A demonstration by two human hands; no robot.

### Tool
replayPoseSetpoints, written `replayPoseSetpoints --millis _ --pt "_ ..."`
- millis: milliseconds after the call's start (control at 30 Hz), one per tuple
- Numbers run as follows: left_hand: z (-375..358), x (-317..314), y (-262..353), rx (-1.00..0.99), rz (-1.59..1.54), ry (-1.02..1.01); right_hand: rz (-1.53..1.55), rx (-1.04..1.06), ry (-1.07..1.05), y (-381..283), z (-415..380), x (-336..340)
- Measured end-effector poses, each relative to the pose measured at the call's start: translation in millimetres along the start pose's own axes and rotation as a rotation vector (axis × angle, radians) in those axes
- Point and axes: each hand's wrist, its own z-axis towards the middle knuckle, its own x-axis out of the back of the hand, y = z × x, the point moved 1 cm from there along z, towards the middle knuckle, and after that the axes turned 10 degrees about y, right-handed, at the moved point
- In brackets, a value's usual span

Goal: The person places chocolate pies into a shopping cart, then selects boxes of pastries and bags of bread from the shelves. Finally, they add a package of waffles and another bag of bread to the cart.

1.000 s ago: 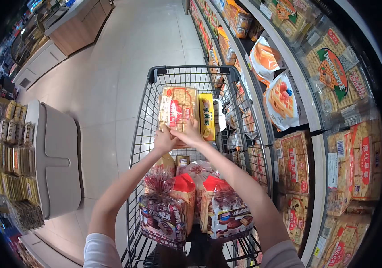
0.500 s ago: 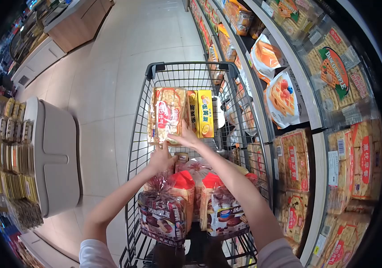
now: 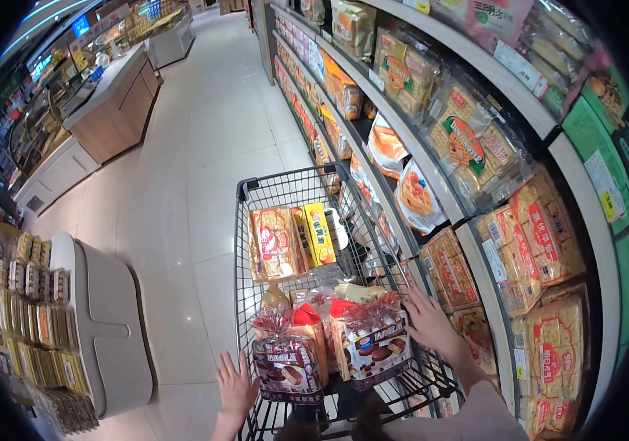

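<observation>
My left hand (image 3: 236,387) is at the left side of the shopping cart (image 3: 247,189), fingers spread with nothing in them. On the other side, my right hand (image 3: 436,323) is open with fingers stretched out, right by the cart's right rim. Between the hands, at the near end of the cart, stand two clear bags of chocolate pies, one on the left (image 3: 285,367) and one on the right (image 3: 382,354). A large pack of biscuits with a red label (image 3: 273,246) lies at the far left of the basket. Beside it are yellow boxes (image 3: 320,234).
Shelves along the right carry wrapped waffles (image 3: 466,143) and packs of biscuits (image 3: 546,235), close to the cart. A white rounded display stand (image 3: 109,323) with packed snacks is on the left. Tiled floor (image 3: 204,140) runs ahead past a wooden counter (image 3: 120,106).
Both hands have drawn back from the biscuit pack and moved apart to the cart's sides. The pack stays in the basket. My view has tilted up, showing more aisle and shelf.
</observation>
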Motion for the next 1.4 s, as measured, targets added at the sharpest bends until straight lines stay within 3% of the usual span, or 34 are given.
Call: replayPoseSetpoints --millis 133,167,200,233,333,400,433,500,533,600,700,800,1000,1300,1400 --pt "-99.9 18.0 1.4 0.216 -0.093 -0.336 0.039 -0.348 -0.068 -19.7 -109.9 42.1" --pt "-115.9 33.1 9.8 0.228 -0.176 -0.323 0.06 -0.424 -0.1 -32.9 -132.3 54.1" --pt "-121.1 61.8 28.7 0.239 -0.262 -0.312 0.117 -0.427 -0.115 -43.5 -150.2 59.7" --pt "-120.7 82.1 41.8 0.293 -0.215 -0.432 0.169 -0.429 -0.125 -50.6 -164.8 64.5" --pt "-164.2 -17.8 5.1 -0.271 0.164 0.061 0.224 -0.415 -0.173 -79.0 -191.2 75.0" --pt "-158.2 -24.6 -0.4 -0.454 -0.029 -0.137 0.214 -0.306 -0.182 -91.1 -199.2 76.2" --pt "-153.9 -40.0 -9.9 -0.425 -0.477 -0.131 0.178 -0.288 -0.107 -90.8 -199.3 72.7" --pt "-131.0 -20.9 1.4 -0.392 -0.261 -0.453 0.11 -0.246 0.037 -87.7 -197.4 56.1" --pt "-116.9 -5.6 10.5 -0.373 -0.138 -0.583 0.086 -0.265 0.008 -84.5 -192.1 43.2" --pt "-99.6 16.7 21.4 -0.339 -0.041 -0.706 0.026 -0.31 -0.024 -73.9 -174.9 24.8" --pt "-82.9 34.5 28.7 -0.317 0.021 -0.747 -0.142 -0.282 -0.355 -75.2 -143.3 33.0" --pt "-69.7 37.6 27.4 -0.33 0.021 -0.62 -0.135 -0.249 -0.247 -74.9 -129.7 37.8" --pt "-54.2 60.6 26.9 -0.312 -0.063 -0.267 -0.225 -0.276 -0.282 -75.8 -93.6 44.0" --pt "-10.7 47.7 18.8 -0.272 -0.057 0.224 -0.224 -0.241 -0.293 -59.3 -40.4 36.6" --pt "12.3 56.9 17.5 -0.3 -0.042 0.231 -0.206 -0.199 -0.253 -50.4 -20.6 36.4"
